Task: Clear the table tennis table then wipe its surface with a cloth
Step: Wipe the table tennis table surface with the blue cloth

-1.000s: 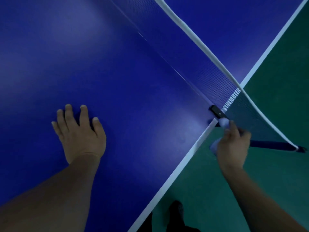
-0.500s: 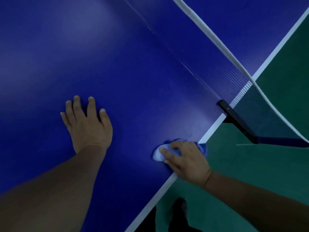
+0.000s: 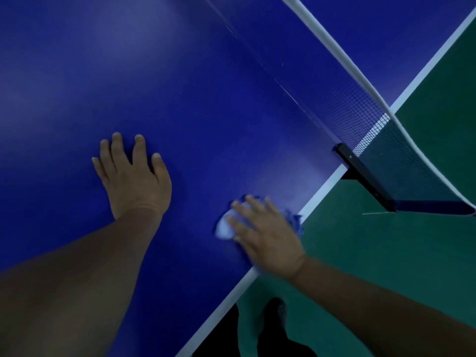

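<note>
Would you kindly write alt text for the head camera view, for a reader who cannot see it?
A right hand presses a cloth flat onto a blue table tennis table near its white side edge. The left hand rests flat on the table beside it, and the net runs to a black clamp on the right.

Left hand (image 3: 134,176) flat on blue table (image 3: 206,112), right hand (image 3: 265,235) pressing cloth (image 3: 224,229) near white edge line, net (image 3: 360,109) on black clamp (image 3: 360,168), green floor (image 3: 399,253), dark shoes (image 3: 275,320) below.
</note>
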Tool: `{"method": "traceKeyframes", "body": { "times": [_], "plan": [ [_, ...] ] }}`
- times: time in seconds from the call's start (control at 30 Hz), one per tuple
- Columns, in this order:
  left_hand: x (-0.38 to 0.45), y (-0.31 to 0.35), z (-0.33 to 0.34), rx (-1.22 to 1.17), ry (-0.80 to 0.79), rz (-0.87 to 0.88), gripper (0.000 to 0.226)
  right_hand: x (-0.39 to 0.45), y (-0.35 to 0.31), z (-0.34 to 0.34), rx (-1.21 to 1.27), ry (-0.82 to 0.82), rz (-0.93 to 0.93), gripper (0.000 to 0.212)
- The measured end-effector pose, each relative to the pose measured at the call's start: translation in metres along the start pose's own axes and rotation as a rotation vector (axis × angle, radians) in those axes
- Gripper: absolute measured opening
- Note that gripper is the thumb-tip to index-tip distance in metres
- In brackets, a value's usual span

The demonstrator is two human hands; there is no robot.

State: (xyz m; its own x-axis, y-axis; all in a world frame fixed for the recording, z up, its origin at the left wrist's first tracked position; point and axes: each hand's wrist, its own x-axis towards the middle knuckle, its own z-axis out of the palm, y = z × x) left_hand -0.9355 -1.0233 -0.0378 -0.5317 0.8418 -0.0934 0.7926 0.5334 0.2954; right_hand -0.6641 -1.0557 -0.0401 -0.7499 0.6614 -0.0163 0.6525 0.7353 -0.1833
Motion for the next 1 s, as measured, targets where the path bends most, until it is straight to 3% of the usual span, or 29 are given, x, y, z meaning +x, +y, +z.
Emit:
{"method": "traceKeyframes", "body": {
  "times": [0.03, 0.1, 0.17, 0.2, 0.33, 0.47, 0.57, 0.63, 0.73, 0.87, 0.93, 1.0],
  "plan": [
    [0.000, 0.000, 0.000, -0.001, 0.000, 0.002, 0.056, -0.001, 0.024, -0.004, -0.018, 0.035, 0.095, 0.041],
    [0.001, 0.000, 0.001, 0.001, 0.006, 0.000, 0.056, 0.007, 0.069, -0.016, -0.021, 0.118, 0.462, 0.040],
    [0.001, 0.000, 0.001, 0.005, 0.013, -0.001, 0.055, 0.016, 0.077, -0.020, 0.004, 0.150, 0.741, 0.038],
    [0.001, 0.000, 0.001, 0.004, 0.016, -0.003, 0.055, 0.022, 0.069, -0.017, 0.004, 0.155, 0.753, 0.039],
    [0.001, 0.001, 0.004, 0.015, 0.018, -0.007, 0.054, 0.091, 0.020, -0.003, -0.002, 0.127, 0.469, 0.041],
    [0.001, 0.000, 0.006, -0.003, 0.035, -0.011, 0.053, 0.221, 0.002, -0.001, 0.050, 0.173, 0.446, 0.047],
    [0.002, 0.001, 0.006, -0.014, 0.043, -0.009, 0.055, 0.287, 0.038, -0.010, -0.014, 0.103, 0.516, 0.050],
    [0.002, 0.001, 0.005, -0.013, 0.043, -0.005, 0.056, 0.269, 0.076, -0.019, -0.077, 0.058, 0.660, 0.054],
    [0.003, 0.003, 0.002, -0.017, 0.032, -0.018, 0.057, 0.173, 0.108, -0.030, -0.116, 0.097, 0.859, 0.051],
    [0.002, 0.003, 0.001, -0.014, 0.014, -0.022, 0.057, 0.108, 0.081, -0.023, -0.020, 0.141, 1.118, 0.045],
    [0.002, 0.003, 0.001, -0.009, -0.003, -0.031, 0.058, 0.140, 0.059, -0.018, -0.006, 0.148, 0.994, 0.046],
    [0.002, 0.004, 0.001, -0.001, -0.010, -0.037, 0.059, 0.189, 0.035, -0.011, 0.012, 0.135, 0.696, 0.049]
  ]
}}
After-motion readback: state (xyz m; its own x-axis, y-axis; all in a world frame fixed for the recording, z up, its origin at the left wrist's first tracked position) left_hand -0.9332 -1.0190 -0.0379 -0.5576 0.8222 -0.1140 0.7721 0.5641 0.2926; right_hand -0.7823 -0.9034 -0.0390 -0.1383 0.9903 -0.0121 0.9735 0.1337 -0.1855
